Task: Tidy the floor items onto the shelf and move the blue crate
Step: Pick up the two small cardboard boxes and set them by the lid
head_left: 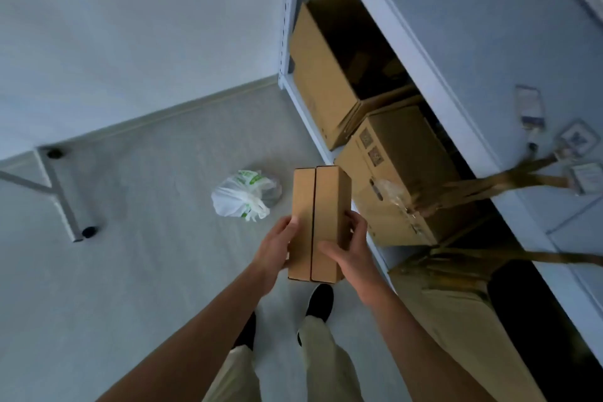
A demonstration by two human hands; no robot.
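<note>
I hold a long brown cardboard box [318, 206] in front of me, above the floor. My left hand [277, 245] grips its near left side and my right hand [350, 250] grips its near right side. A tied white plastic bag [243, 194] with green print lies on the floor just left of the box. The white metal shelf [434, 75] stands to the right. Its lower level carries an open cardboard box [321, 75] and a taped cardboard box [396, 173]. No blue crate is in view.
Another open cardboard box [456, 303] sits at the shelf's near end, by my right leg. A grey metal table leg [62, 196] with black feet stands at the left near the wall. Small papers and packets [530, 106] lie on the upper shelf board.
</note>
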